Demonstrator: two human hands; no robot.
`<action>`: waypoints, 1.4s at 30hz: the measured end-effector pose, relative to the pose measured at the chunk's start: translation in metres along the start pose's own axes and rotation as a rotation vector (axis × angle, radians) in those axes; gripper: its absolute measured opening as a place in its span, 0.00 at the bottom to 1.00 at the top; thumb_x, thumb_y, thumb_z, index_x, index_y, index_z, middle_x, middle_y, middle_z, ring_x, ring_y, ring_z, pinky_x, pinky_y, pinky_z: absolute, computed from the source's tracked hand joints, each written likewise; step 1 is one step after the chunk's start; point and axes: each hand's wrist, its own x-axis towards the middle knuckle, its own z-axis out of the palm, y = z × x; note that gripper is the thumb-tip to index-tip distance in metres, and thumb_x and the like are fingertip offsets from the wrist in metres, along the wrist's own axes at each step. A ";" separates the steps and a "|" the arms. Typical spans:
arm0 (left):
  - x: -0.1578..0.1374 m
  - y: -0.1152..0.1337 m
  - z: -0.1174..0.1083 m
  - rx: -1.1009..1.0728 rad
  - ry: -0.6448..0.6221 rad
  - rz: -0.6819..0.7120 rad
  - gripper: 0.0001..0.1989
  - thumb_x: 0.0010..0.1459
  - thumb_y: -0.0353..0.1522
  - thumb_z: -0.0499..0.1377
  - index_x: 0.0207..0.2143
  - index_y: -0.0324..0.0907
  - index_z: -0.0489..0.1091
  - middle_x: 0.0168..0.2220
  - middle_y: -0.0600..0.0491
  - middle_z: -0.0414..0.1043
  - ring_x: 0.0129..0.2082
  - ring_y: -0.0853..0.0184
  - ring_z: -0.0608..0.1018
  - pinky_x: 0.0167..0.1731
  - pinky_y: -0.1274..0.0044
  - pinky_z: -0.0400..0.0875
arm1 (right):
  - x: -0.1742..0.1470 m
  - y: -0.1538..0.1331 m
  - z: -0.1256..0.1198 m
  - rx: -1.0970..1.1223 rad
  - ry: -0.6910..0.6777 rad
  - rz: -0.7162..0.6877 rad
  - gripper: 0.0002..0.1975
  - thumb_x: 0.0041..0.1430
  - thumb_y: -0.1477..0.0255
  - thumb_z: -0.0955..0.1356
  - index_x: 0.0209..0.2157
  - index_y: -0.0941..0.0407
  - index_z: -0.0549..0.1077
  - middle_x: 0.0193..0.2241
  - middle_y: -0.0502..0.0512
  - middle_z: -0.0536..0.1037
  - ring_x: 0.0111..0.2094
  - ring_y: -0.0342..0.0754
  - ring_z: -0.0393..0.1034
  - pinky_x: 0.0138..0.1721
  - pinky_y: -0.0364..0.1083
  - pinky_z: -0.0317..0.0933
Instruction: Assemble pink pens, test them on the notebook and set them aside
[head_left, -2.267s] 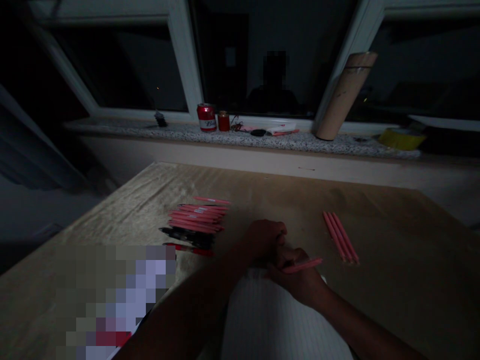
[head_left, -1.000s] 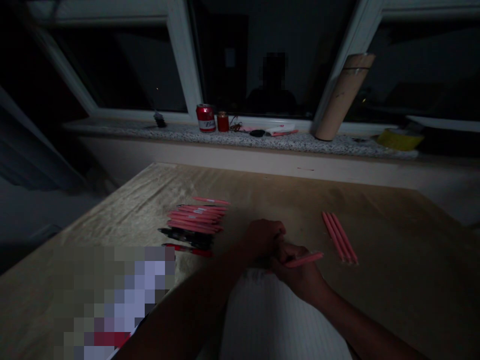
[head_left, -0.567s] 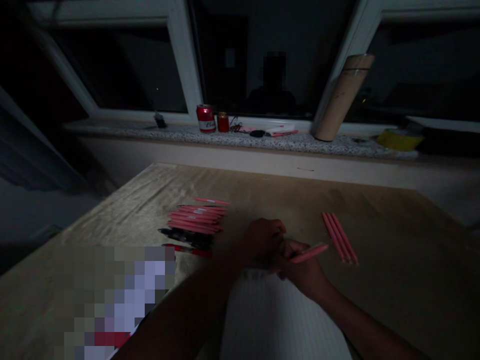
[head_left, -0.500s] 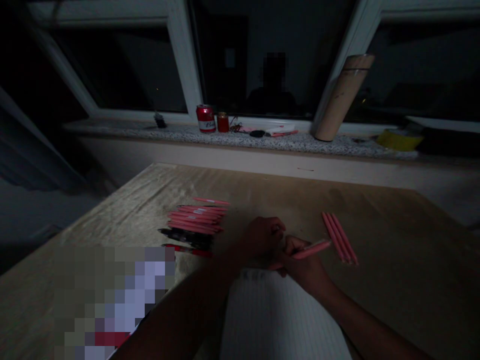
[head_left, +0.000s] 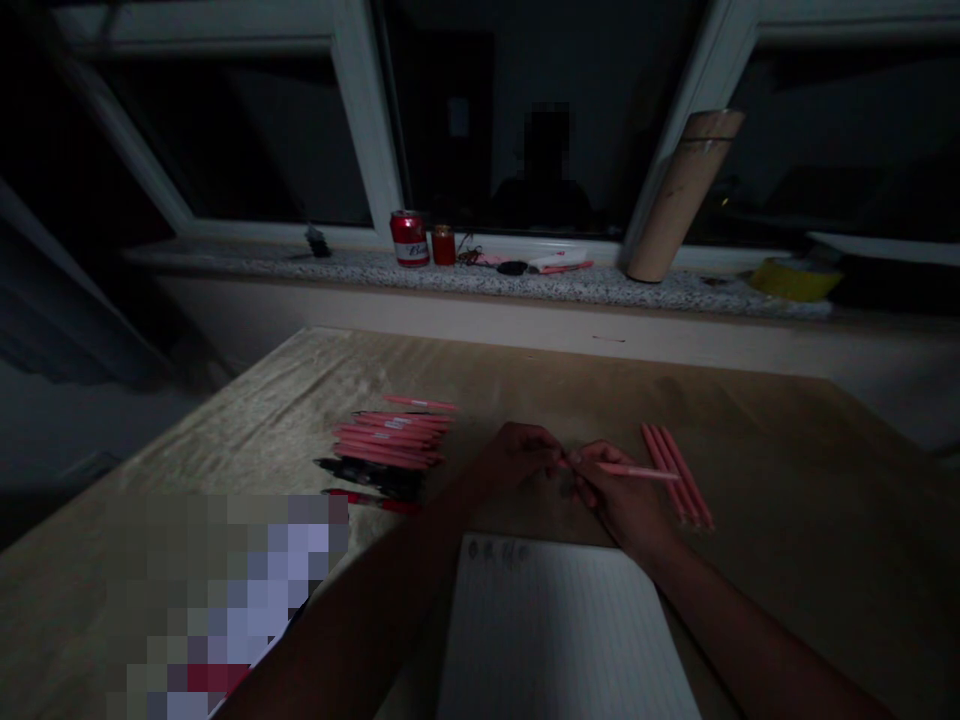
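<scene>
A slim pink pen (head_left: 637, 471) lies across my right hand (head_left: 626, 505), its back end pointing right. Thumb and fingers of that hand are closed around it. My left hand (head_left: 525, 452) meets the pen's other end, fingertips pinched there; the tip itself is hidden by the fingers. Both hands are just beyond a lined notebook (head_left: 555, 620), whose top line carries a few small dark scribbles. To the right lie three pink pens (head_left: 679, 480) side by side. Left of my hands is a row of several pink pens (head_left: 394, 438), with black pens (head_left: 375, 477) and a red pen (head_left: 382, 503) nearer me.
A blurred-out pale item (head_left: 277, 580) lies at the table's left front. On the granite windowsill (head_left: 352, 268) stand a red can (head_left: 409, 240), a small red jar (head_left: 443, 246), a tall wooden-looking cylinder (head_left: 684, 195) and a yellow tape roll (head_left: 795, 278).
My hands rose off the notebook's top edge and came together. The pen swung from a tilt to nearly level, and the left fingers closed on its end. The scribbles are now uncovered.
</scene>
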 end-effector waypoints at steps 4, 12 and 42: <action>0.002 -0.001 -0.001 -0.057 0.051 -0.023 0.15 0.44 0.38 0.61 0.28 0.33 0.71 0.18 0.56 0.67 0.15 0.79 0.61 0.17 0.84 0.51 | 0.001 -0.008 0.003 0.231 0.004 0.022 0.10 0.48 0.65 0.71 0.27 0.57 0.72 0.17 0.46 0.70 0.16 0.38 0.58 0.22 0.42 0.61; 0.006 -0.006 -0.006 -0.217 0.175 -0.066 0.13 0.43 0.36 0.62 0.26 0.34 0.70 0.17 0.57 0.65 0.14 0.79 0.60 0.15 0.83 0.50 | 0.000 -0.026 -0.004 0.443 -0.047 0.050 0.26 0.53 0.49 0.59 0.25 0.55 0.76 0.14 0.50 0.67 0.18 0.43 0.61 0.22 0.45 0.60; 0.005 -0.006 -0.007 -0.217 0.206 -0.075 0.11 0.42 0.35 0.61 0.25 0.34 0.70 0.17 0.57 0.65 0.13 0.79 0.60 0.15 0.83 0.50 | -0.002 -0.028 -0.001 0.423 -0.019 0.081 0.29 0.51 0.44 0.57 0.21 0.54 0.71 0.14 0.47 0.58 0.17 0.42 0.53 0.22 0.44 0.54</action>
